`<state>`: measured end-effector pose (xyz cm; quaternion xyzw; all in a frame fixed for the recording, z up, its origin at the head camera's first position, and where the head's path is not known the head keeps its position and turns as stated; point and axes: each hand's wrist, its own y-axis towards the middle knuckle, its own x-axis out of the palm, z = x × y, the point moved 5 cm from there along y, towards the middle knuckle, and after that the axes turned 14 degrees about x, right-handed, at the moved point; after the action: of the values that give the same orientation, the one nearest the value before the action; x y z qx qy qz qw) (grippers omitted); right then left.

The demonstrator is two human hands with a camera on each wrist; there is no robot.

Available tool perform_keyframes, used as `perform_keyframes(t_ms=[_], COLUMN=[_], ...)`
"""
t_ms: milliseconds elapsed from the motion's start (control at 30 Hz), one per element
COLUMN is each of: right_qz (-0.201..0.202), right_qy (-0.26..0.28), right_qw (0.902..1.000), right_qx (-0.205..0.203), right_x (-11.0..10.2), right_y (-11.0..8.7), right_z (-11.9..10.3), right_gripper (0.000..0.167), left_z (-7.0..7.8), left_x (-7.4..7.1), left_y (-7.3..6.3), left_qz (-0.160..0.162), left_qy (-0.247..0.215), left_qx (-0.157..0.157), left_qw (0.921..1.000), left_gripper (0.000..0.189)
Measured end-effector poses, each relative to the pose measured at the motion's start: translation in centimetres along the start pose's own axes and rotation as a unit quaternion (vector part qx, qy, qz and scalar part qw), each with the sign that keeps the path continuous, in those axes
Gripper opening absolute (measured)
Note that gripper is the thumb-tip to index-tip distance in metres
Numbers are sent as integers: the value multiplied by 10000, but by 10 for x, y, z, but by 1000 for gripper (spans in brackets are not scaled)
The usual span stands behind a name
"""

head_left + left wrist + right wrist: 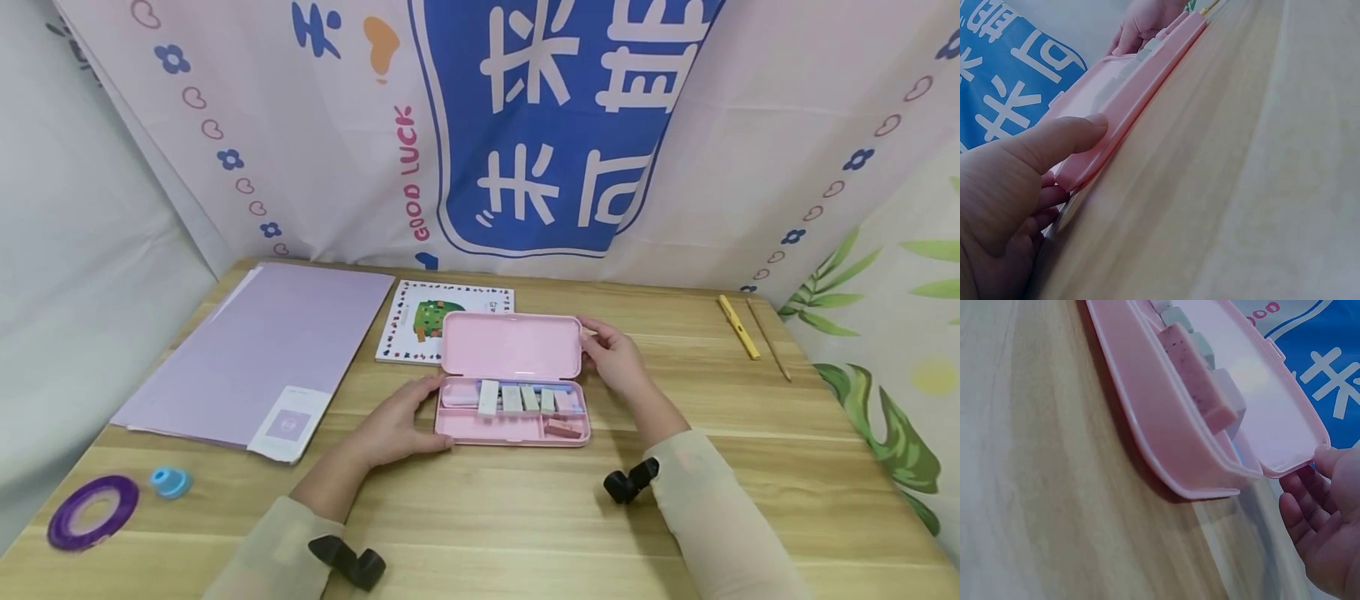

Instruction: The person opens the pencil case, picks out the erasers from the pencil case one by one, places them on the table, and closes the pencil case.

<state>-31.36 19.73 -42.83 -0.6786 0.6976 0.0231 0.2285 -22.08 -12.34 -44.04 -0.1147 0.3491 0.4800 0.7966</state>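
Note:
A pink pencil case (487, 427) lies with its lid (512, 346) swung back. Several pale erasers (512, 398) stand in a row inside over blue pens, and a reddish-brown eraser (562, 428) sits in the front right compartment. At the case's left end, my left hand (397, 425) grips it, thumb along the front corner and fingers behind, as the left wrist view shows. My right hand (617, 358) pinches the lid's right edge between thumb and fingers, seen closely in the right wrist view.
Behind the case lies a white booklet (401, 333) with a green picture. To the left are a large lilac folder (277, 350), a purple tape roll (126, 508) and a blue cap-like piece (171, 482). A yellow pen (739, 327) and a thin stick (768, 340) lie at the right.

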Motion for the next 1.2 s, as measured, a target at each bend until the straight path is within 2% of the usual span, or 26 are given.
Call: perform_keyframes(t_ms=[133,233,333,533,633,800,1033,1200], right_qz=[78,253,379,86,-36,19,-68,30], right_qy=[-126,-640,-1175,-1505,-1889,-2488,-2541,-2459], right_qw=[9999,9972,9904,9837,9749,9582,9580,9582], right_qx=[-58,-308,-621,-976,-1179,-1411,-1330,-1465], right_x=[-7,-14,-17,-11,-5,0,4,3], right_y=[-11,-28,-49,-88,-98,-104,-105,-106], right_z=[2,5,10,21,27,30,31,30], right_gripper=[42,39,34,20,15,15,16,14], left_z=[-1,0,1,-1,-1,0,-1,-2], left_x=[1,0,0,0,0,0,1,1], left_y=[1,1,1,1,1,3,3,3], left_qz=[26,64,91,40,12,17,10,6], left_qy=[-52,-82,-99,-19,-14,-47,-32,-23], left_qx=[6,43,87,102,102,128,135,132], left_qw=[10000,9999,9999,9999,9999,9999,9999,9999], left_gripper=[96,95,95,95,95,94,94,94])
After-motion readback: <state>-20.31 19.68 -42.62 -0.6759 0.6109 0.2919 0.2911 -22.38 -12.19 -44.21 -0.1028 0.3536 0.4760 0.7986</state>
